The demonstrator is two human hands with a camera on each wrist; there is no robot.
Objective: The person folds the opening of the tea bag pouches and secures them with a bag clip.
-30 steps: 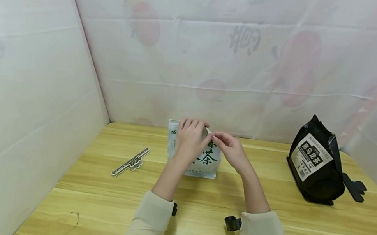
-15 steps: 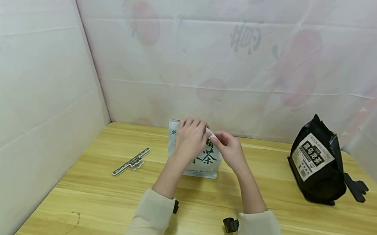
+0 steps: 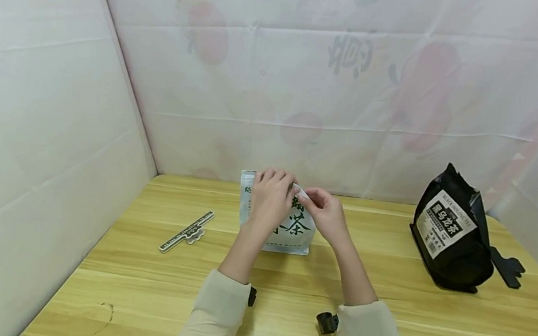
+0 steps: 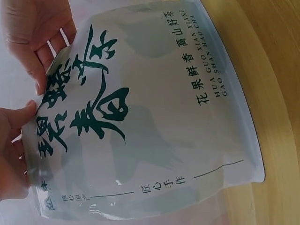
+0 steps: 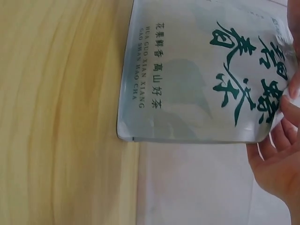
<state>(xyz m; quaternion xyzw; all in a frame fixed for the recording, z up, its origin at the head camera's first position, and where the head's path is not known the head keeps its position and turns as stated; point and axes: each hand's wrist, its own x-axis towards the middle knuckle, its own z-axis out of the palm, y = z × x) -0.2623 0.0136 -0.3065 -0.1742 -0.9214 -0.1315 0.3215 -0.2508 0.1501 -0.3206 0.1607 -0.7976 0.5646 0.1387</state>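
A white tea bag [image 3: 287, 223] with large green characters stands upright on the wooden table [image 3: 382, 316], near the back wall and roughly at the middle of the table's width. Both hands meet at its top edge. The left hand [image 3: 271, 197] lies over the upper left part of the bag, its fingers curled over the top rim so that the fingertips fall behind the bag and the thumb stays on the printed front; in the left wrist view the thumb [image 4: 23, 115] presses the front face just beside the big characters. The right hand [image 3: 325, 213] comes in from the right and pinches the top edge between thumb and fingers, touching the left hand's fingertips; in the right wrist view its fingers [image 5: 281, 136] sit right at the bag's top corner. The bag's lower half is clear of both hands and rests on the table. A ruler-shaped clip [image 3: 186, 232] lies on the table well to the left, and a black tea bag [image 3: 449, 240] stands well apart on the right, with a black clip [image 3: 506, 268] just beside it.
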